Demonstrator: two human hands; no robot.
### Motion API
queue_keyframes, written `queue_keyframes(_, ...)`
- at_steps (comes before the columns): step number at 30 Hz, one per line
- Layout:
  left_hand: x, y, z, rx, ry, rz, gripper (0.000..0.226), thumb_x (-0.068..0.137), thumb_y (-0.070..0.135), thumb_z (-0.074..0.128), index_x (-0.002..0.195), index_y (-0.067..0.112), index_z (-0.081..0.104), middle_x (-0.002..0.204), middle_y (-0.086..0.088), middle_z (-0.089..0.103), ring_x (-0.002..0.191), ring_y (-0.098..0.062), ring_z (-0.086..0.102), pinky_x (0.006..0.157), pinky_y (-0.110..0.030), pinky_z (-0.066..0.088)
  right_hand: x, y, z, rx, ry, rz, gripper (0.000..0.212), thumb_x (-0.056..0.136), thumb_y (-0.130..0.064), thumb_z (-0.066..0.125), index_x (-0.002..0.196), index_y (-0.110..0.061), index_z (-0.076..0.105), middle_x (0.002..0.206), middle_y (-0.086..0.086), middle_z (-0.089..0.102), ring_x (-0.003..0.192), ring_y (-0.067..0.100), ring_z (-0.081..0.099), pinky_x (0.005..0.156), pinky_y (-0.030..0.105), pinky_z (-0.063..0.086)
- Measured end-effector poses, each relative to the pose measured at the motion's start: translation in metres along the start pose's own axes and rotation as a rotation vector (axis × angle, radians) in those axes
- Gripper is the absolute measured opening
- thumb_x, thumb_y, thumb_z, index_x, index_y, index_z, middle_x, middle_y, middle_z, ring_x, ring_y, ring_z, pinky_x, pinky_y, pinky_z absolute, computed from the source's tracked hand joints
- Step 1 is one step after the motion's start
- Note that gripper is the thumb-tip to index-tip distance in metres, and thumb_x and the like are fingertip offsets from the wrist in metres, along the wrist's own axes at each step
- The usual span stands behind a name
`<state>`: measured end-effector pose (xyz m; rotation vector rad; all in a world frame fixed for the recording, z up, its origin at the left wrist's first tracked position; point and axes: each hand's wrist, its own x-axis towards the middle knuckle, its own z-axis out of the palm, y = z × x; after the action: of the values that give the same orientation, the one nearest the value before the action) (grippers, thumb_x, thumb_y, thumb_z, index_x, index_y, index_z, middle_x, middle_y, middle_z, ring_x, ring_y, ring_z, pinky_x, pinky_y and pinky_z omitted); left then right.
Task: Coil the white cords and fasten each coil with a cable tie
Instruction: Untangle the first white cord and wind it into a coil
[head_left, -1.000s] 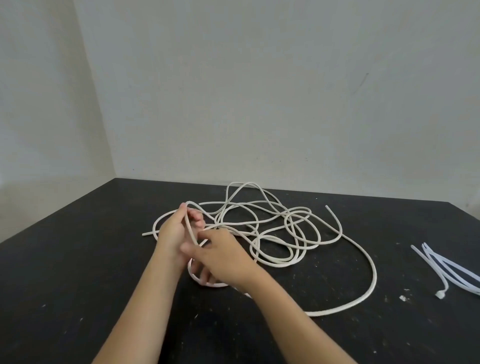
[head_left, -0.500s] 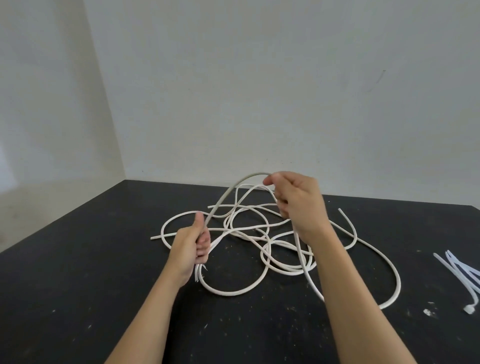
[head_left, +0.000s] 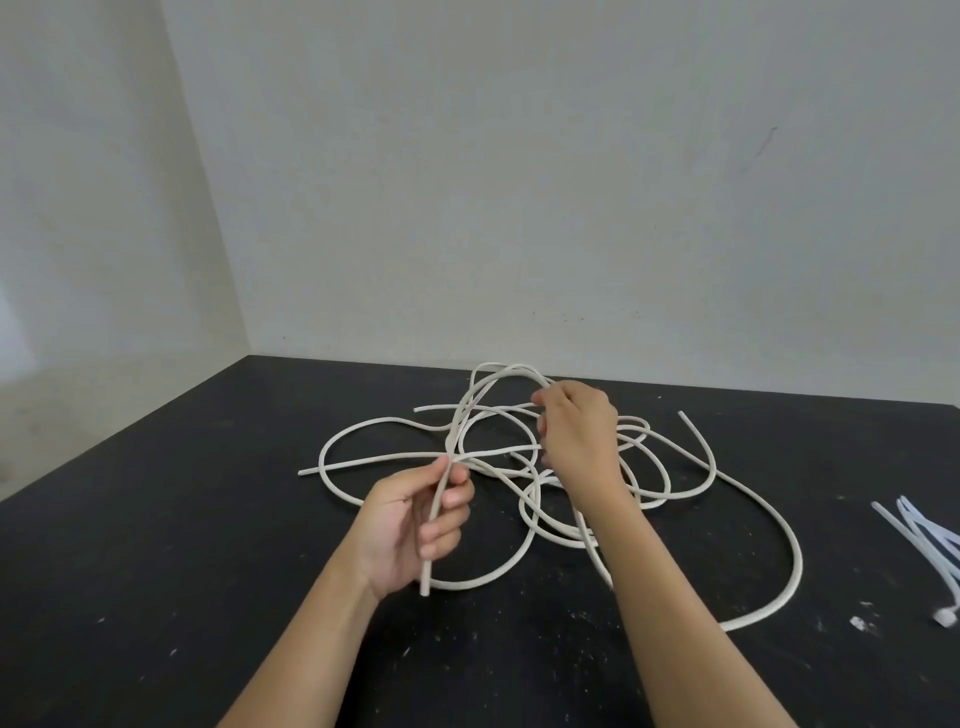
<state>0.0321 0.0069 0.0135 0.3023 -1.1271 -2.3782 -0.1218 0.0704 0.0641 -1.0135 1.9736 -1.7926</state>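
Cord (head_left: 587, 540) looks light, floppy, tangle-prone. Left hand (head_left: 410, 525) pinches its end; right hand (head_left: 579, 441), at 1 o'clock, pinches a raised loop.

The cable ties (head_left: 930, 545) run off the right edge; the right hand (head_left: 579, 436) hides cord loops.

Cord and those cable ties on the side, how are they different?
The cord sprawls in tangled loops mid-table; the ties lie straight in a bunch at the right edge. Both hands grip the cord; nobody touches the ties. The cord looks thicker than the thin ties. Both are white.
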Motion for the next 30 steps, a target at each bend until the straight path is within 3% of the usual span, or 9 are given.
queue_keyframes(3,0.006,-0.009,0.008,0.082,0.153,-0.014,0.022,0.093,0.018,0.042,0.080,0.004,0.051,0.057,-0.002,0.042,0.037,-0.010,0.035,0.033,-0.020,0.032,-0.005,-0.003,-0.001,0.152,-0.281,0.091,0.024,0.100,-0.028,0.042,0.103,-0.017,0.063,0.059,0.003,0.044,0.038,0.010,0.030,0.037,0.018,0.025)
queue_keyframes(5,0.013,-0.015,0.008,0.150,0.297,-0.004,0.024,0.099,0.015,0.035,0.086,0.003,0.050,0.057,-0.001,0.040,0.040,-0.009,0.034,0.036,-0.020,0.029,-0.009,-0.007,-0.003,0.151,-0.477,0.131,0.025,0.099,-0.036,0.042,0.105,-0.024,0.064,0.053,-0.003,0.037,0.039,0.008,0.024,0.038,0.016,0.019)
queue_keyframes(10,0.018,-0.014,0.002,0.326,0.559,0.034,0.024,0.101,0.013,0.036,0.099,0.002,0.057,0.062,-0.001,0.038,0.038,-0.004,0.026,0.036,-0.016,0.019,-0.011,-0.009,0.002,0.167,-0.566,0.158,0.032,0.091,-0.021,0.041,0.095,-0.011,0.070,0.051,-0.001,0.036,0.041,0.009,0.020,0.041,0.019,0.015)
queue_keyframes(14,0.018,-0.009,-0.005,0.319,0.502,0.063,0.026,0.099,0.015,0.040,0.105,-0.003,0.058,0.066,-0.005,0.041,0.040,-0.005,0.030,0.036,-0.017,0.021,-0.015,-0.005,0.005,0.073,-0.788,0.128,0.024,0.090,-0.024,0.052,0.088,-0.009,0.071,0.055,-0.001,0.040,0.044,0.010,0.023,0.043,0.021,0.016)
queue_keyframes(17,0.013,-0.002,-0.003,0.172,0.337,0.062,0.070,0.095,0.051,0.028,0.095,-0.010,0.062,0.070,-0.014,0.047,0.046,-0.017,0.045,0.039,-0.022,0.024,-0.023,-0.003,0.012,-0.064,-0.901,0.077,0.032,0.093,-0.032,0.056,0.074,-0.009,0.070,0.053,-0.002,0.042,0.042,0.008,0.028,0.041,0.020,0.022)
queue_keyframes(20,0.008,0.003,-0.005,0.115,0.273,0.084,0.112,0.067,0.085,0.021,0.113,-0.009,0.060,0.083,-0.021,0.059,0.059,-0.030,0.052,0.041,-0.025,0.038,-0.026,-0.001,0.017,-0.273,-0.827,0.024,0.037,0.088,-0.036,0.064,0.058,-0.014,0.065,0.048,-0.002,0.046,0.039,0.008,0.034,0.040,0.019,0.029)
queue_keyframes(22,0.006,0.003,-0.005,0.216,0.302,0.092,0.101,0.067,0.079,0.034,0.116,-0.005,0.059,0.090,-0.018,0.054,0.063,-0.030,0.050,0.045,-0.027,0.041,-0.027,0.001,0.019,-0.355,-0.822,0.004,0.040,0.086,-0.038,0.066,0.057,-0.011,0.061,0.044,-0.003,0.047,0.038,0.008,0.036,0.040,0.018,0.031)
queue_keyframes(26,0.010,0.005,-0.006,0.266,0.476,0.122,0.031,0.090,0.024,0.050,0.103,0.002,0.067,0.080,-0.006,0.050,0.059,-0.016,0.043,0.057,-0.028,0.038,-0.028,0.002,0.022,-0.413,-0.860,-0.012,0.039,0.087,-0.039,0.064,0.060,-0.011,0.062,0.043,-0.004,0.048,0.037,0.006,0.038,0.040,0.017,0.034)
queue_keyframes(30,0.008,0.012,-0.004,0.077,0.450,0.116,0.039,0.097,0.023,0.036,0.102,-0.002,0.065,0.077,-0.005,0.053,0.061,-0.012,0.046,0.053,-0.023,0.044,-0.029,0.002,0.020,-0.388,-0.948,0.028,0.029,0.089,-0.030,0.060,0.069,-0.010,0.067,0.048,-0.003,0.051,0.040,0.006,0.041,0.042,0.017,0.036)
